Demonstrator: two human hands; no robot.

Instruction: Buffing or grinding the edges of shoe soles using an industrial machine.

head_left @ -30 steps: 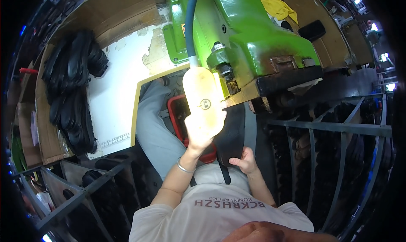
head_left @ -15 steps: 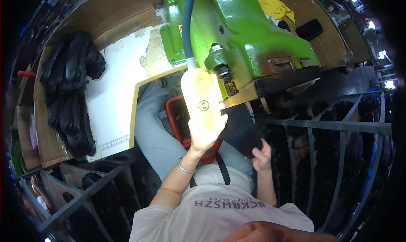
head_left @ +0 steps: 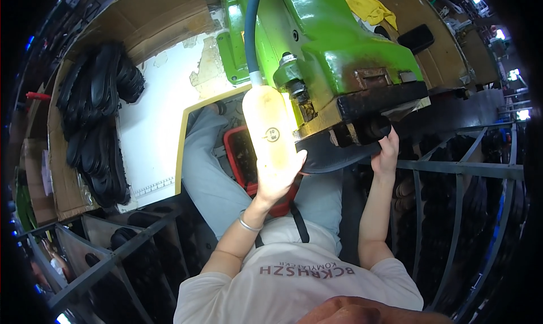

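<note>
A black shoe sole (head_left: 339, 159) with a ribbed edge stretches between my hands, below the head of a green machine (head_left: 339, 46). My right hand (head_left: 386, 154) is closed on its right end, fingers up beside a dark roller-like part (head_left: 370, 130). At the other end is my left hand (head_left: 277, 179), its thumb along the sole's edge. A bright lamp (head_left: 270, 120) on a blue-grey hose covers most of the left fingers. The middle of the sole passes partly behind the machine's lower parts.
Stacked black soles (head_left: 93, 114) lie on a white worktop (head_left: 148, 131) at left, with a yellow-edged cutout. Cardboard walls (head_left: 153, 15) surround it. Below, a red bin (head_left: 231, 154) stands between my legs. Metal racks (head_left: 452, 166) flank me. A yellow cloth (head_left: 370, 11) lies at the back right.
My right hand has moved up and to the right, to the machine's dark roller-like part. The sole has swung from hanging down to lying across below the machine head. My left hand has barely moved.
</note>
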